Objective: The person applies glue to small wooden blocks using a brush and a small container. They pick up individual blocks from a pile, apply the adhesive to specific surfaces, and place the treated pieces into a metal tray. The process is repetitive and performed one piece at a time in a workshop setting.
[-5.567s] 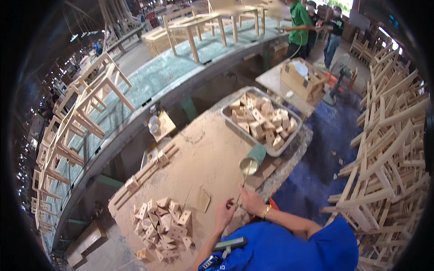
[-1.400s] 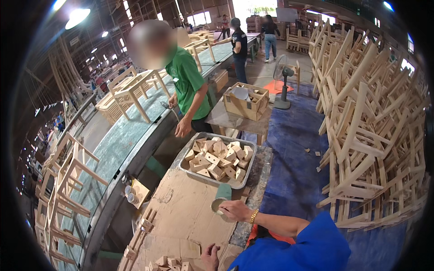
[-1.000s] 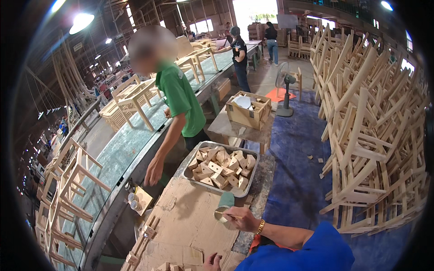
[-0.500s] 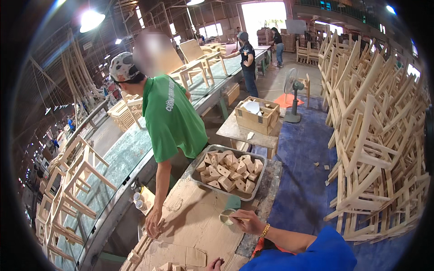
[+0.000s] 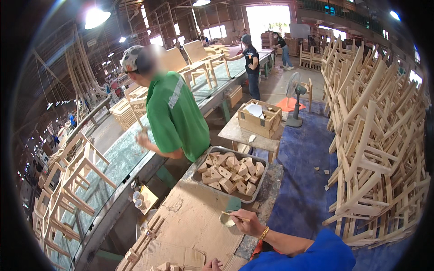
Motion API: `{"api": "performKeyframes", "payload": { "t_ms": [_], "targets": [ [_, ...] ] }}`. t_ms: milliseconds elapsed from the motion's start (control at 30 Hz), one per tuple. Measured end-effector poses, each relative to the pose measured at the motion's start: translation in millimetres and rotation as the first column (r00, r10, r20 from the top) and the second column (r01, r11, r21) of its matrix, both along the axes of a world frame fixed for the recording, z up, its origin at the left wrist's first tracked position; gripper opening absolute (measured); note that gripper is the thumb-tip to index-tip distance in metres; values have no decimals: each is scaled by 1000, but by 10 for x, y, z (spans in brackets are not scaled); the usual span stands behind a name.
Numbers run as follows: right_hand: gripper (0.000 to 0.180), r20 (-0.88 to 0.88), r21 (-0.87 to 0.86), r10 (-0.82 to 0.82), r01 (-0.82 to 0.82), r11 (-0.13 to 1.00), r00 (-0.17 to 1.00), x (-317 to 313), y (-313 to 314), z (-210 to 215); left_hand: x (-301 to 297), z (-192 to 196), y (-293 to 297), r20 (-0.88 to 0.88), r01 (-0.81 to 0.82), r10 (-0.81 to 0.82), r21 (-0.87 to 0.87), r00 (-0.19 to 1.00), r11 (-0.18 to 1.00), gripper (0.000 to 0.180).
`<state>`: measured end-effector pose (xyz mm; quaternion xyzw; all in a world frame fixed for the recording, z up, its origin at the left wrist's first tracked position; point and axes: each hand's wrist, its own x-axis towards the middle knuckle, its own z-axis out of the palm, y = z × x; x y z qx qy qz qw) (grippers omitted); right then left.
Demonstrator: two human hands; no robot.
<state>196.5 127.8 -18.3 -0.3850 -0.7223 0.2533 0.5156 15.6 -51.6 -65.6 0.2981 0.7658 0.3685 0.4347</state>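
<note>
One stick in right hand, one cup

Left hand: cut off by the lower edge; we cannot tell whether it grips anything. Near pile of wooden blocks: cut by the same edge, so we give no count. Stick: rear hidden in the right hand; tip unclear to us at the green cup's mouth. Co-worker in green: head partly blurred. Small jars: contents too small to name.
</note>
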Motion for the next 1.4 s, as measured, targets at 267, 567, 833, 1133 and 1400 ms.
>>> {"api": "performKeyframes", "payload": {
  "t_ms": [267,567,833,1133,1400],
  "targets": [
    [13,98,82,-52,44,996,994,44,49,-84,84,2,42,-69,58,-42,246,997,968,30],
    [11,174,64,-61,51,997,983,78,141,-265,19,-155,47,-58,97,-88,197,994,975,30],
    [11,342,19,-10,4,1000,940,113,310,-290,39,-146,148,-22,137,-136,245,990,960,31],
    [12,290,15,-28,25,1000,956,153,303,-376,-80,-429,96,-200,205,-156,252,967,946,27],
    [15,182,69,-4,-8,998,983,180,430,-327,5,-360,-29,-8,34,-33,325,999,945,22]
  ]
}}
